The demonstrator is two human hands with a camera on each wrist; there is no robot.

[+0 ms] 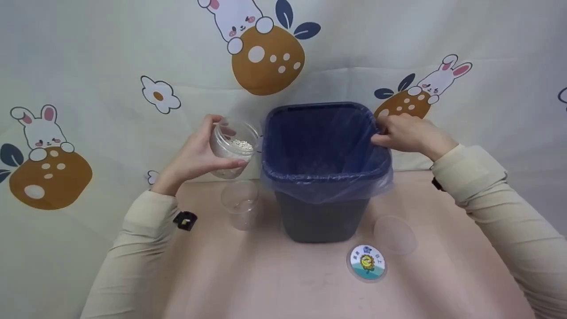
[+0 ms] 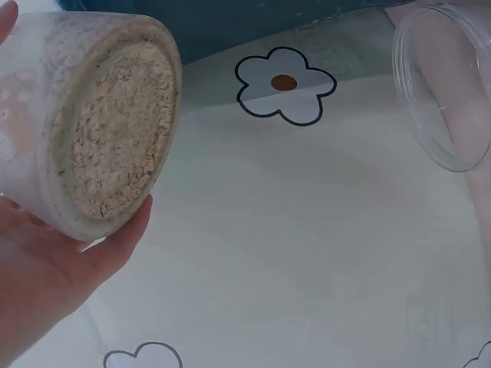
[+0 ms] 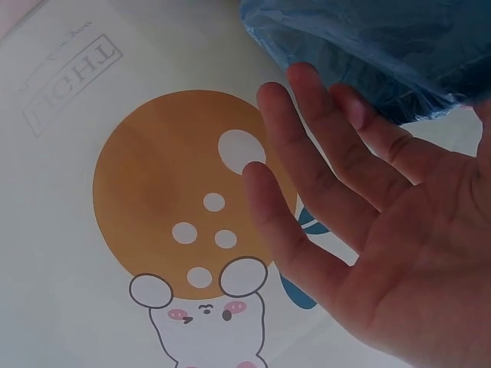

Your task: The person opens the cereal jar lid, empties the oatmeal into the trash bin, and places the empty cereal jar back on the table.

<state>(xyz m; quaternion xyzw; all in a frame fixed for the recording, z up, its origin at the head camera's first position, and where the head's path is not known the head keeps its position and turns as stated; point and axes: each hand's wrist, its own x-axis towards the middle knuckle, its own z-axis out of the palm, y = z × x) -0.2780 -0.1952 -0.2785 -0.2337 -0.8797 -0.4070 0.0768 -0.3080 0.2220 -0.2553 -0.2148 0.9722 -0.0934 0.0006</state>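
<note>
My left hand [image 1: 197,153] grips a clear plastic jar [image 1: 228,165] partly filled with pale, oat-like flakes [image 1: 241,145]. The jar leans toward a lined trash bin [image 1: 321,217], its mouth beside the bin's left rim. In the left wrist view, packed flakes show through the jar's base [image 2: 123,130]. My right hand [image 1: 405,133] holds the bin's right rim, with the thumb over the inner side and the fingers outside. In the right wrist view, the index finger is against the blue-looking liner [image 3: 368,54], while the other fingers [image 3: 314,153] spread loosely; the thumb is mostly hidden.
An upright clear plastic container [image 1: 242,208] stands left of the bin. Right of the bin lie a clear round lid [image 1: 395,235] and a round disc with a sunflower picture [image 1: 367,262]. A patterned cloth [image 1: 110,133] hangs behind the pinkish table [image 1: 274,279].
</note>
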